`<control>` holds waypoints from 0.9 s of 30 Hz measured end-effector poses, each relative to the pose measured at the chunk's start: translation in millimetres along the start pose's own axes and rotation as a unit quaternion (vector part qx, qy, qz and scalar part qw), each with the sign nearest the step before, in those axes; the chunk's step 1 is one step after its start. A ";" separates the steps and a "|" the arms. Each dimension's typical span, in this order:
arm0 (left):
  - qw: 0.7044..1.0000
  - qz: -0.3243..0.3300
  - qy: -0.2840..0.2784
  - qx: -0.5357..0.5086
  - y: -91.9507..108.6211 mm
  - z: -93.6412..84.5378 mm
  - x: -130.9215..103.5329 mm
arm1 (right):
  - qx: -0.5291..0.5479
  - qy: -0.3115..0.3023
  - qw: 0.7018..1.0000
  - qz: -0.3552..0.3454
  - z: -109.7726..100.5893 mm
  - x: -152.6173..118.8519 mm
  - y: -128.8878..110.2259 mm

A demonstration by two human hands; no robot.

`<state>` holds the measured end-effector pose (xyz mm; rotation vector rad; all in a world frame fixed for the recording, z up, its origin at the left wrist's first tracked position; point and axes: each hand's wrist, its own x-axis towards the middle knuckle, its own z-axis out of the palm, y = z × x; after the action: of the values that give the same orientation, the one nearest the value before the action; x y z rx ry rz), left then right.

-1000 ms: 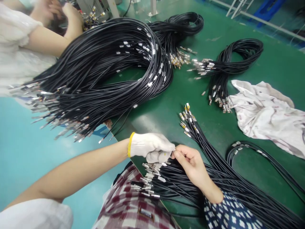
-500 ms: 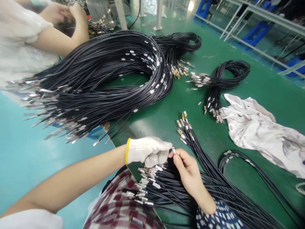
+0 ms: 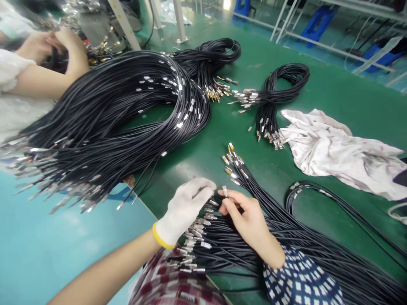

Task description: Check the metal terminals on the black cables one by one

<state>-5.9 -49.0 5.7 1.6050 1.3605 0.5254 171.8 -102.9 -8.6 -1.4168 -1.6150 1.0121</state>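
My right hand (image 3: 249,218), bare with a dotted dark sleeve, is closed in a pinch on a black cable with a metal end connector (image 3: 225,191) sticking up above the fingers. Just left of it, my left hand (image 3: 187,207) wears a white knit glove with a yellow cuff. Its thumb and fingers are pinched together close to the right fingertips; what they hold, if anything, is hidden. Below both hands lies a bundle of black cables (image 3: 232,245), their silver connectors pointing left. Another cable bundle (image 3: 254,182) with silver and yellowish ends runs behind the right hand.
A large looped cable pile (image 3: 190,101) covers the left of the green table (image 3: 197,165). Smaller coils (image 3: 295,80) lie further back. A crumpled white cloth (image 3: 337,148) is at right, near a thin cable loop (image 3: 318,190). At upper left a co-worker's hands (image 3: 68,51) handle cables.
My gloved left hand has drawn back from the connector, its wrist now lower and its fingers pointing more upward. My right hand keeps its pinch. The view has shifted, moving the table contents leftward.
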 end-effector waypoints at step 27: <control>0.952 0.213 -0.036 0.215 -6.0 13.2 -11.4 | -0.157 0.047 0.986 -0.018 -64.3 -24.5 14.5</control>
<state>-1.8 -64.8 -2.9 2.2788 1.1227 0.4306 238.7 -120.7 3.5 -1.6093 -1.7789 0.6797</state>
